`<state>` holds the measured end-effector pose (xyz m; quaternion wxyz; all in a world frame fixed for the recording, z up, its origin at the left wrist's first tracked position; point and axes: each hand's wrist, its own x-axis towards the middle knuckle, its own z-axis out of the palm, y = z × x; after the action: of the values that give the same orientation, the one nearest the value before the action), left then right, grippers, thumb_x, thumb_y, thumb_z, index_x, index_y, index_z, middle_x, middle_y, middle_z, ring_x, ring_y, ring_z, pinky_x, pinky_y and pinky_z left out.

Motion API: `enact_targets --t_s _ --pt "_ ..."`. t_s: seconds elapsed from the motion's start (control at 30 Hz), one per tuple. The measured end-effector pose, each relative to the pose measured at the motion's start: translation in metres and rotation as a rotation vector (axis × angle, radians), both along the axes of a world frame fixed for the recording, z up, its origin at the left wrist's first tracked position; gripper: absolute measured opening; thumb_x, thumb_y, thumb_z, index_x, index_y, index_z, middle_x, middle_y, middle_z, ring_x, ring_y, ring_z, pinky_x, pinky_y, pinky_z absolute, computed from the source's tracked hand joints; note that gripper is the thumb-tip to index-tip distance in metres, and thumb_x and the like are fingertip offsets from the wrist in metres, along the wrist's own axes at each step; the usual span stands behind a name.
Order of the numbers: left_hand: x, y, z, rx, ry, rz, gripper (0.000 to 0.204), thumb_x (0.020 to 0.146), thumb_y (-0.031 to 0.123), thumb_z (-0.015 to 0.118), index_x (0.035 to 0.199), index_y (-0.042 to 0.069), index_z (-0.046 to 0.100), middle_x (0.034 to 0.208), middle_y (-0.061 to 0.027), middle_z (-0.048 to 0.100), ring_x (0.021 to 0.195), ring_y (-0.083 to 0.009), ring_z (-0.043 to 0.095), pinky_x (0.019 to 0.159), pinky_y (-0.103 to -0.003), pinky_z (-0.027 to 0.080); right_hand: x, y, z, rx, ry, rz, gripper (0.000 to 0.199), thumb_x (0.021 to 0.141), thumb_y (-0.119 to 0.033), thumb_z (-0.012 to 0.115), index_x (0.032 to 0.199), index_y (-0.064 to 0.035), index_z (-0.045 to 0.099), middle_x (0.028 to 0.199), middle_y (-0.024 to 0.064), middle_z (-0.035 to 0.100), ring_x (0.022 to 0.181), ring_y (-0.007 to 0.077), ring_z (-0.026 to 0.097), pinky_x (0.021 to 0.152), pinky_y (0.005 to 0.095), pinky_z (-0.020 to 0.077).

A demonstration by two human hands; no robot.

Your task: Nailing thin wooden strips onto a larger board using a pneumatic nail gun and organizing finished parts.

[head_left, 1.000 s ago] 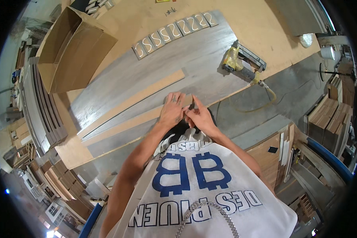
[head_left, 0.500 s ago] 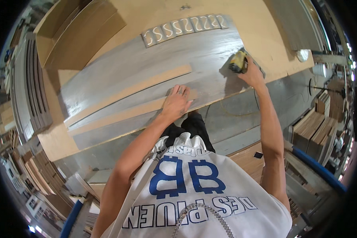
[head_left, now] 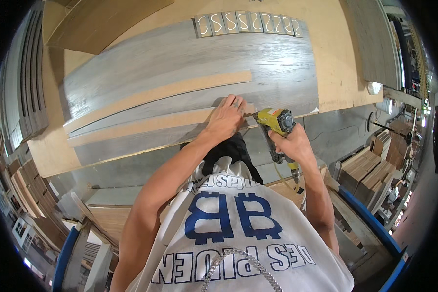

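In my right hand (head_left: 292,142) is a yellow-green and black nail gun (head_left: 276,119), gripped by its handle, with a thin air hose at its base. Its nose points left at the right end of the nearer light-brown wooden strip (head_left: 165,122), close to my left hand; whether it touches cannot be seen. My left hand (head_left: 227,118) holds that strip near this end, fingers bent over it, thumb side partly hidden. Beneath lies a large grey wood-grain panel (head_left: 287,73). A second strip (head_left: 180,89) runs alongside, farther from me, with a narrow dark gap beside it.
Several small grey blocks (head_left: 255,23) with white wavy glue lines stand in a row along the panel's far edge. A cardboard box (head_left: 102,24) sits at far left. Stacked panels flank the worktable (head_left: 340,92), at left (head_left: 28,73) and right (head_left: 372,44). Wooden boards (head_left: 360,163) lie lower right.
The nail gun in my right hand has come from the panel's right side toward me and left, to the nearer strip's end. My left hand stays on the strip; the view has shifted slightly.
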<state>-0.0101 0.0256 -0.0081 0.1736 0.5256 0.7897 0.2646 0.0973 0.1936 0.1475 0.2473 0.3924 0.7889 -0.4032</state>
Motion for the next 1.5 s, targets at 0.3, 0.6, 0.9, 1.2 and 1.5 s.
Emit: enact_targets --t_s 0.3,0.6,0.9,1.2,1.5 --pt "-0.001 -0.001 -0.001 -0.03 0.045 -0.019 0.054 0.088 0.022 0.067 0.13 -0.008 0.054 0.121 -0.0159 0.055 0.118 -0.0331 0.047 0.102 -0.041 0.042 0.005 -0.001 -0.014 -0.022 0.04 -0.055 0.027 0.084 -0.021 0.07 0.085 0.0064 0.069 0.058 0.0138 0.065 0.051 0.0214 0.067 0.057 0.0361 0.0537" --pt "-0.001 -0.002 -0.001 0.001 -0.02 -0.003 0.051 0.085 0.016 0.068 0.128 -0.007 0.054 0.122 -0.0161 0.054 0.119 -0.0339 0.046 0.102 -0.042 0.043 -0.005 -0.005 -0.003 0.002 0.0 -0.009 0.029 0.084 -0.023 0.07 0.086 0.0061 0.068 0.059 0.0147 0.065 0.053 0.023 0.067 0.06 0.0377 0.054" --pt "-0.003 -0.001 0.0 0.029 -0.11 0.036 0.053 0.084 0.018 0.07 0.129 -0.008 0.056 0.121 -0.0155 0.055 0.118 -0.0346 0.047 0.1 -0.043 0.045 -0.009 -0.001 -0.009 -0.05 0.064 -0.099 0.03 0.084 -0.025 0.071 0.085 0.0054 0.068 0.058 0.0137 0.064 0.054 0.0223 0.068 0.059 0.0367 0.0536" --pt "0.0 -0.001 -0.002 0.081 -0.077 0.052 0.048 0.084 0.02 0.07 0.123 -0.008 0.062 0.119 -0.0137 0.055 0.115 -0.0319 0.049 0.099 -0.041 0.046 -0.024 -0.001 -0.009 0.018 0.053 -0.005 0.029 0.085 -0.024 0.069 0.086 0.0051 0.069 0.058 0.0134 0.064 0.053 0.0218 0.067 0.058 0.0369 0.0541" --pt "0.0 -0.002 0.0 0.073 -0.047 0.058 0.053 0.083 0.022 0.071 0.125 -0.007 0.059 0.123 -0.0145 0.055 0.117 -0.0335 0.048 0.099 -0.041 0.045 -0.015 0.0 -0.021 0.066 0.083 0.057 0.03 0.085 -0.025 0.069 0.08 0.0045 0.068 0.055 0.0123 0.062 0.052 0.0243 0.066 0.058 0.0386 0.0527"
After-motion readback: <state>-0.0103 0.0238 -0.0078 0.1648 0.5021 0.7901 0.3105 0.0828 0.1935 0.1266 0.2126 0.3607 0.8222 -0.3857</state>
